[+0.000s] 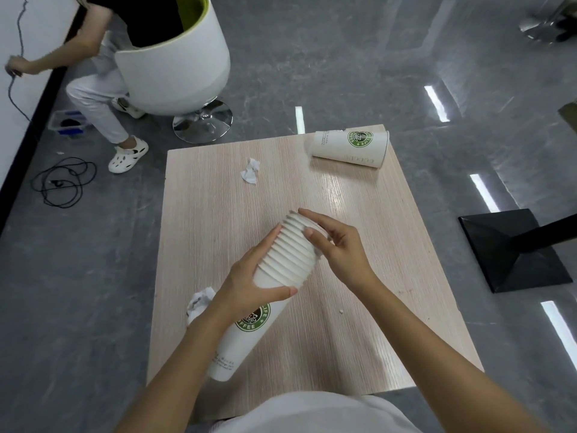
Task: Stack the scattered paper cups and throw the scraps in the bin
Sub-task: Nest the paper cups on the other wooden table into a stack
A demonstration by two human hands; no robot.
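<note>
A long stack of white paper cups (281,264) with a green logo lies tilted above the wooden table (359,292), its rims pointing away from me. My left hand (253,276) grips the stack around its middle. My right hand (334,242) curls round the rim end at the top. Two nested cups (349,148) lie on their side at the table's far right corner. One crumpled paper scrap (250,171) sits at the far left of the table. Another scrap (199,303) lies at the left edge, partly hidden by my left forearm.
A small crumb (341,311) lies on the table right of the stack. Beyond the table a person sits in a white swivel chair (178,67). Black cable (62,182) coils on the grey floor at left. A black table base (512,248) stands at right.
</note>
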